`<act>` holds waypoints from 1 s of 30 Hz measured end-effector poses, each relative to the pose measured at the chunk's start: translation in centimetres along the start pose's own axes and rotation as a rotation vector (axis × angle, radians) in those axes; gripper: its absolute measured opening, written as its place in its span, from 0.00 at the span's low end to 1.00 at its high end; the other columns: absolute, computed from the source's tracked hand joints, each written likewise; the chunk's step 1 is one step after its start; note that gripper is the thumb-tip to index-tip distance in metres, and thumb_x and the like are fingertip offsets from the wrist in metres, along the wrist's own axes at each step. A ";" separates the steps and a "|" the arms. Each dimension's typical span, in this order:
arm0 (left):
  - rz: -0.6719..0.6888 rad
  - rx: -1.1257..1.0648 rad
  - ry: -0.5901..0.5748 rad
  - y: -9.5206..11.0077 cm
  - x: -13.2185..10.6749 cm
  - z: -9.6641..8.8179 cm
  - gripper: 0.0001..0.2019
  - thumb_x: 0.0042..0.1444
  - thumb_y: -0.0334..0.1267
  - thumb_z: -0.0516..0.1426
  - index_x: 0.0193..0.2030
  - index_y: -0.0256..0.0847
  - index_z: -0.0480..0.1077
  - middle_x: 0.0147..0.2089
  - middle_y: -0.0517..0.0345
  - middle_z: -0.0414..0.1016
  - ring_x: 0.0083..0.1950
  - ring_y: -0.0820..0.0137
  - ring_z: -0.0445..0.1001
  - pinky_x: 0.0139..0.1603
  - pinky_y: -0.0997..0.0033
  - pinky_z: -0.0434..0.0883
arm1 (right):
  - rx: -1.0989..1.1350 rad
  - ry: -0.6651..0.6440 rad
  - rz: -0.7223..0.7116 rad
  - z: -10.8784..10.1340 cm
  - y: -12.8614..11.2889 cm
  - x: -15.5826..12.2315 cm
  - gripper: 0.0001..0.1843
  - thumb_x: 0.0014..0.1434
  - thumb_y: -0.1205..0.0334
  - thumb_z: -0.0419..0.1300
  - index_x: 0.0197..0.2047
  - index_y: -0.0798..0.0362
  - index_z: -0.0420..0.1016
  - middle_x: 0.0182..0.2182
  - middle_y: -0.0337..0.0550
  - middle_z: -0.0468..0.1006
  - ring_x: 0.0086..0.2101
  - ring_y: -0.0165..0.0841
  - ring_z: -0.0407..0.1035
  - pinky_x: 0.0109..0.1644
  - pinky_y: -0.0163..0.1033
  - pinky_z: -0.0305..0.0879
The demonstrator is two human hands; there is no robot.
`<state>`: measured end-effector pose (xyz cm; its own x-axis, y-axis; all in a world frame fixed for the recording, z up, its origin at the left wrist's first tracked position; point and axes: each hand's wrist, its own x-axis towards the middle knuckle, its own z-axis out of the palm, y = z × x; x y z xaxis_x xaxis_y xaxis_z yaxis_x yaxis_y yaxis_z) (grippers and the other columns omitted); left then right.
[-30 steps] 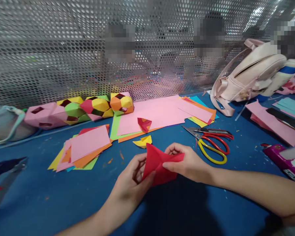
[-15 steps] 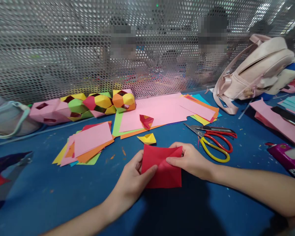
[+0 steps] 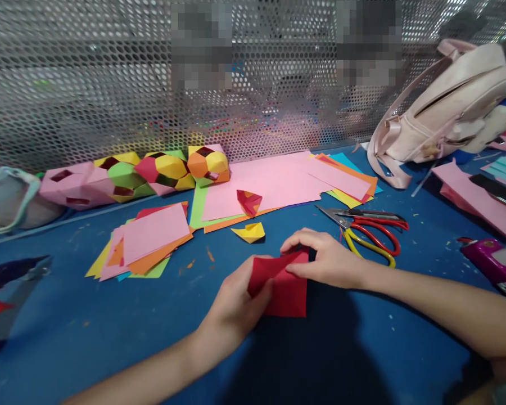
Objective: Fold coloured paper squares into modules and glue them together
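A creased sheet of red paper [image 3: 287, 292] is held between both hands above the blue tabletop, its upper part bending. My left hand [image 3: 238, 301] grips its left side, thumb on the near face and fingers behind. At the upper right corner, my right hand [image 3: 322, 260] pinches the sheet between thumb and curled fingers. Just beyond the hands lie a small folded yellow paper piece [image 3: 253, 232] and a folded red paper piece [image 3: 249, 202]. Scissors [image 3: 369, 239] with red and yellow handles rest to the right of my right hand, beside a dark slim cutter [image 3: 373, 214].
Left of the hands is a stack of coloured paper squares [image 3: 156, 233]. Large pink sheets [image 3: 261, 183] and a row of folded paper shapes [image 3: 126, 177] lie along the perforated metal screen [image 3: 278, 112]. A pale backpack [image 3: 451, 107] and purple tool [image 3: 487, 261] stand right.
The red paper, nearly flat before, now bends inward at its top and left side. My right hand's fingers have come up over the top edge. The camera view has shifted slightly.
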<state>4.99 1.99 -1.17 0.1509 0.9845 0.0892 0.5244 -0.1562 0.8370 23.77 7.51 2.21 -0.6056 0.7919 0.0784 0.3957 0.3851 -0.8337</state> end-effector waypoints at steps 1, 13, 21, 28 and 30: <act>0.044 0.042 -0.014 -0.2 0.0 0.1 0.10 0.53 0.33 0.52 0.42 0.44 0.69 0.40 0.59 0.76 0.39 0.68 0.74 0.39 0.71 0.70 | -0.107 -0.036 -0.072 -0.1 0.2 0.1 0.09 0.52 0.69 0.60 0.38 0.53 0.72 0.37 0.40 0.75 0.40 0.32 0.65 0.46 0.38 0.58; 0.252 0.222 -0.083 -0.4 -0.1 -0.4 0.14 0.51 0.25 0.50 0.42 0.43 0.66 0.35 0.58 0.71 0.34 0.70 0.69 0.34 0.71 0.68 | -0.371 -0.080 -0.339 0.8 1.9 -0.1 0.13 0.55 0.74 0.54 0.43 0.54 0.70 0.36 0.40 0.76 0.38 0.31 0.65 0.45 0.37 0.53; 0.375 0.283 -0.138 -0.5 -0.6 -1.0 0.11 0.53 0.26 0.50 0.41 0.40 0.66 0.34 0.57 0.71 0.36 0.68 0.69 0.35 0.68 0.66 | -0.530 -0.178 -0.476 0.6 2.0 -0.1 0.11 0.58 0.71 0.52 0.44 0.56 0.69 0.32 0.42 0.76 0.35 0.32 0.64 0.43 0.38 0.50; 0.630 0.448 -0.152 0.1 -0.5 -1.2 0.10 0.61 0.28 0.46 0.45 0.37 0.66 0.38 0.52 0.74 0.38 0.67 0.68 0.37 0.67 0.64 | -0.742 -0.244 -0.678 0.0 1.9 0.1 0.13 0.59 0.74 0.47 0.45 0.59 0.67 0.30 0.43 0.73 0.33 0.32 0.62 0.45 0.41 0.49; 0.670 0.492 -0.150 0.4 -0.5 -1.4 0.10 0.62 0.29 0.45 0.42 0.37 0.67 0.37 0.51 0.74 0.37 0.66 0.68 0.36 0.67 0.64 | -0.777 -0.223 -0.723 -0.1 1.9 0.1 0.14 0.61 0.73 0.46 0.47 0.59 0.67 0.31 0.45 0.73 0.34 0.33 0.62 0.44 0.41 0.50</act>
<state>4.02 1.56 -0.12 0.6517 0.6558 0.3810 0.5841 -0.7544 0.2995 24.55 8.34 0.71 -0.9520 0.1831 0.2453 0.1761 0.9831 -0.0503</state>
